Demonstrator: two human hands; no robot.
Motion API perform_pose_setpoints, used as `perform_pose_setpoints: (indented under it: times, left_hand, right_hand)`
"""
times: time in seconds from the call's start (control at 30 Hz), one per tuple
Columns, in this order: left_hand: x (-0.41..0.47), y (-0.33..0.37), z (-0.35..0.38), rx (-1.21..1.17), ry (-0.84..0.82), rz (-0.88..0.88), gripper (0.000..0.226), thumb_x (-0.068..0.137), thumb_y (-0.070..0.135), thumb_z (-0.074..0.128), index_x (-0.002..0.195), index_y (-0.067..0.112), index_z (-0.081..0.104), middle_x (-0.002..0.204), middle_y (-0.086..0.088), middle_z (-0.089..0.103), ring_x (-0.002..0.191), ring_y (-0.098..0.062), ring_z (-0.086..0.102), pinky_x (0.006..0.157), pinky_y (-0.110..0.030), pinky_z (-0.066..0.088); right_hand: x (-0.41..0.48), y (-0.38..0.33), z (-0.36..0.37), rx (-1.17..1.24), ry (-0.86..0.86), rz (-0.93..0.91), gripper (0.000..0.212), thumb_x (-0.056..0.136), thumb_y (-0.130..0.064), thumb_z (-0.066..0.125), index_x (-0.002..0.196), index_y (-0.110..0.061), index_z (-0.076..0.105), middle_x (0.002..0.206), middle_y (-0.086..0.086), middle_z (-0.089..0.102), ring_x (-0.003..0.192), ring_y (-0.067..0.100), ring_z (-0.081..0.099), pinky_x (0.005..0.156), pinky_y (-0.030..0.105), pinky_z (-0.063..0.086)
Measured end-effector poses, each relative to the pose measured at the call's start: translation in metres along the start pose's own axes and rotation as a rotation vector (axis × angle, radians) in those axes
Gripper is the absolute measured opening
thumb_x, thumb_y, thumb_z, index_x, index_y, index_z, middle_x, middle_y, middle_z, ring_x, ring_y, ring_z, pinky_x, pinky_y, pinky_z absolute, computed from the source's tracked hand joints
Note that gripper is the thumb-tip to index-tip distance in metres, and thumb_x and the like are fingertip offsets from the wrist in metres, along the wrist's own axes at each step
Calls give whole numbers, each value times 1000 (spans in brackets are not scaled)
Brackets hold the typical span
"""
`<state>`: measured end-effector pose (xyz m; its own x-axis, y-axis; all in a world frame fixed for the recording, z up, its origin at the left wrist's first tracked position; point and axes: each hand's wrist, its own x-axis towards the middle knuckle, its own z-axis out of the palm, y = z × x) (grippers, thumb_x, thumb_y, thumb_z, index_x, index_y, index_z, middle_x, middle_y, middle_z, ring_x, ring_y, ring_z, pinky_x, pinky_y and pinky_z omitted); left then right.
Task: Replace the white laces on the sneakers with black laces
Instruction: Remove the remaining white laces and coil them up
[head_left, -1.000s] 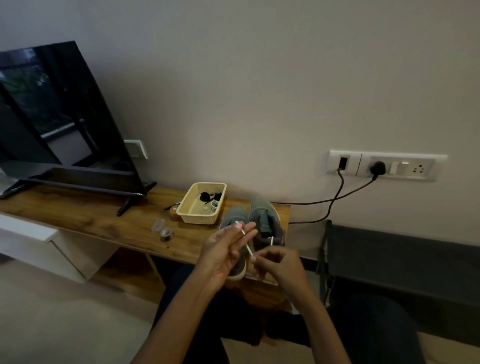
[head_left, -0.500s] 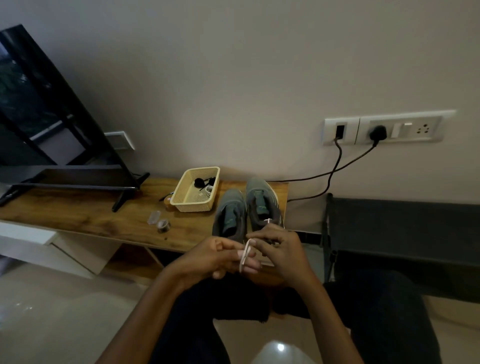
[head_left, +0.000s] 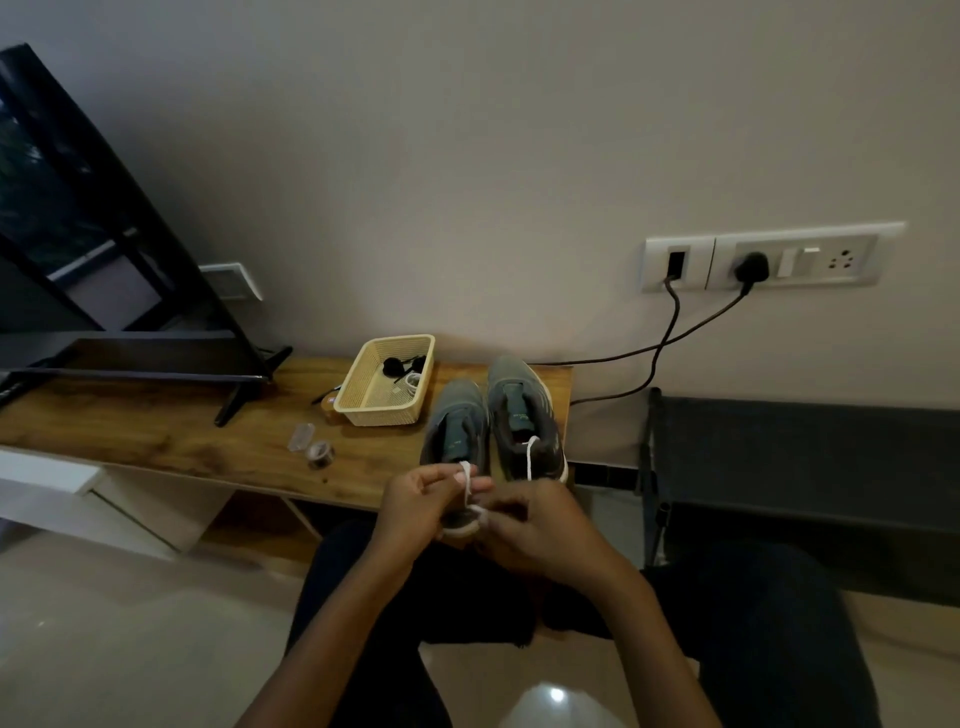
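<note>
On the wooden counter (head_left: 156, 431), grey fabric sneakers (head_left: 511, 405) apparently mostly unlaced; left hand (head_left: 415, 504), right hand (head_left: 540, 530) together, pinching thin white lace (head_left: 467, 483); black relacing not begun.

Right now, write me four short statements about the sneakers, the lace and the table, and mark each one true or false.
1. The left hand and the right hand both hold a white lace. True.
2. The basket sits to the right of the sneakers. False: it sits to their left.
3. A black plug is in the wall socket panel. True.
4. The sneakers lie on the floor. False: they stand on the wooden table.
</note>
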<state>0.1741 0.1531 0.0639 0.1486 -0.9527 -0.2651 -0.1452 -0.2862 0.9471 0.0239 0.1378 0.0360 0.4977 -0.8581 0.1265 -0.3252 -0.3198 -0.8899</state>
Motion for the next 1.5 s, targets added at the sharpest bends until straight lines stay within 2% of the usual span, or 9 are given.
perform_pose_setpoints:
  times: [0.13, 0.3, 0.53, 0.73, 0.87, 1.0, 1.1, 1.27, 1.5]
  left_hand:
    - [-5, 2, -5, 330, -233, 3, 14, 94, 18, 56, 98, 15, 70, 85, -3, 74, 65, -8, 63, 42, -16, 33]
    - [-10, 21, -15, 75, -458, -121, 21, 91, 11, 52, 106, 4, 65, 87, -4, 74, 66, -4, 67, 39, -9, 29]
    - [3, 14, -6, -572, -113, -124, 23, 95, 6, 45, 111, 0, 60, 103, -12, 72, 90, -16, 71, 34, -8, 33]
    - [6, 4, -5, 4, 78, 20, 19, 96, 6, 49, 107, 1, 64, 89, -6, 73, 70, 0, 69, 57, -13, 51]
    - [-1, 2, -10, 369, -223, 16, 16, 95, 9, 52, 101, 8, 66, 77, 2, 70, 51, 6, 58, 42, -14, 33]
    - [-8, 10, -17, 170, -437, -17, 25, 88, 22, 57, 104, 5, 67, 92, -6, 74, 73, -13, 62, 45, -14, 30]
    - [-3, 8, -17, -46, -361, -62, 28, 83, 22, 61, 103, 6, 70, 100, -17, 69, 69, -16, 51, 40, -12, 29]
    - [10, 4, -7, -492, -57, -107, 22, 94, 8, 47, 110, 0, 60, 102, -12, 72, 92, -17, 71, 37, -9, 32]
    - [9, -14, -6, 109, 55, -56, 19, 96, 9, 49, 104, 7, 66, 81, -3, 70, 53, 3, 62, 43, -12, 41]
  right_hand:
    - [0, 3, -5, -109, 252, -141, 9, 86, -11, 65, 89, -11, 73, 79, -18, 59, 72, -6, 53, 68, 11, 41]
    - [-2, 12, -1, 169, 342, -130, 23, 85, -5, 66, 82, -27, 73, 69, -17, 61, 69, 2, 58, 63, 13, 42]
    - [0, 16, 19, 257, 105, 80, 16, 93, -14, 57, 90, -15, 72, 68, -7, 66, 63, 3, 60, 64, 20, 48]
    - [1, 0, 14, 1, 78, -61, 14, 91, -16, 60, 100, -14, 71, 86, -13, 61, 77, -4, 55, 72, 14, 44]
    - [3, 2, 6, -124, 293, -162, 11, 90, -14, 61, 93, -11, 71, 81, -13, 54, 76, 1, 52, 69, 15, 41]
    - [1, 18, 6, 99, 393, -136, 16, 89, -6, 61, 88, -15, 73, 75, -13, 59, 77, 2, 58, 68, 10, 41]
    - [0, 13, 13, 394, 278, -21, 29, 91, -2, 55, 89, -28, 70, 76, -15, 70, 77, -3, 63, 70, 11, 46]
    - [0, 17, 21, 234, 77, 83, 19, 95, -14, 53, 89, -21, 70, 72, -12, 65, 69, -1, 55, 66, 19, 41]
    - [0, 2, 10, 49, 1, -5, 14, 94, -17, 54, 94, -15, 68, 77, -17, 57, 73, -5, 53, 70, 16, 41]
